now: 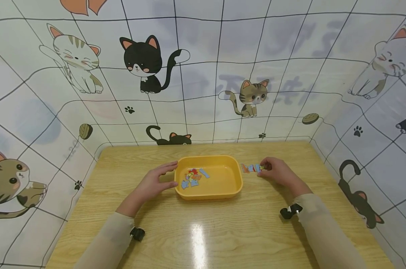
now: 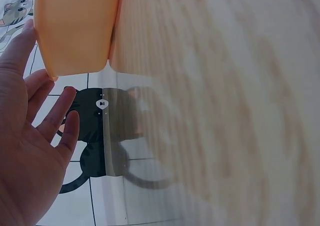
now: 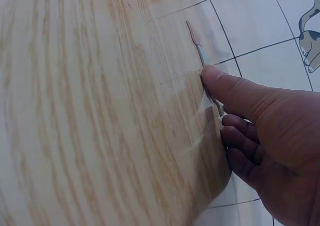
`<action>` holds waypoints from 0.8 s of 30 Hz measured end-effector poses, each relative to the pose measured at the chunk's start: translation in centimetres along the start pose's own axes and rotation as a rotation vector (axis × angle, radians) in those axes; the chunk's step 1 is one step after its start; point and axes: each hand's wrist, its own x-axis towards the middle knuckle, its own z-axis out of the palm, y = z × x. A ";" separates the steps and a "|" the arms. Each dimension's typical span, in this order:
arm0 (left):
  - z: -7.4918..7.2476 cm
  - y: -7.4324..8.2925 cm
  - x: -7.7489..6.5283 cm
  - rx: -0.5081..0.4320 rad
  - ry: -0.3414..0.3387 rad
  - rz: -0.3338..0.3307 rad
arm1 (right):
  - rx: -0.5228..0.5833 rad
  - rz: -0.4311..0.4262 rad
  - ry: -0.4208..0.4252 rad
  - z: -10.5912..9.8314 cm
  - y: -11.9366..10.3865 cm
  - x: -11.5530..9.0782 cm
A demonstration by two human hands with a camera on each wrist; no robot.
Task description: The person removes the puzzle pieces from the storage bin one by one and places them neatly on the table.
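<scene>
Left hand [image 1: 151, 185]: fingers spread — you touch the tray [image 1: 224, 179], left side.
Right hand [image 1: 279, 173]: you pinch the puzzle strip [image 1: 251, 168] at right end.
Loose pieces [image 1: 196, 177]: in tray, left.

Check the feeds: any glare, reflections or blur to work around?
Head: white glare streak on the tabletop, clear of the yellow tray and puzzle row; left wrist: the tabletop looks soft and mirrors a black cat print; right wrist: the puzzle row shows nearly edge-on, its picture unreadable.
</scene>
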 end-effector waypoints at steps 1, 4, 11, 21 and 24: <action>0.0 0.0 0.0 0.000 0.000 0.000 | 0.002 -0.001 0.001 0.0 0.0 0.0; 0.0 0.0 0.0 -0.006 -0.002 0.000 | 0.003 0.001 0.003 0.0 -0.1 -0.1; -0.1 -0.1 0.0 0.004 0.002 0.012 | 0.010 -0.024 0.058 -0.1 -0.5 -0.3; 0.0 0.0 0.0 0.002 0.005 0.014 | 0.009 -0.099 0.131 -0.5 -2.4 -0.8; 0.0 -0.1 0.0 0.007 0.006 0.021 | 0.020 -0.127 0.139 -0.7 -3.6 -0.9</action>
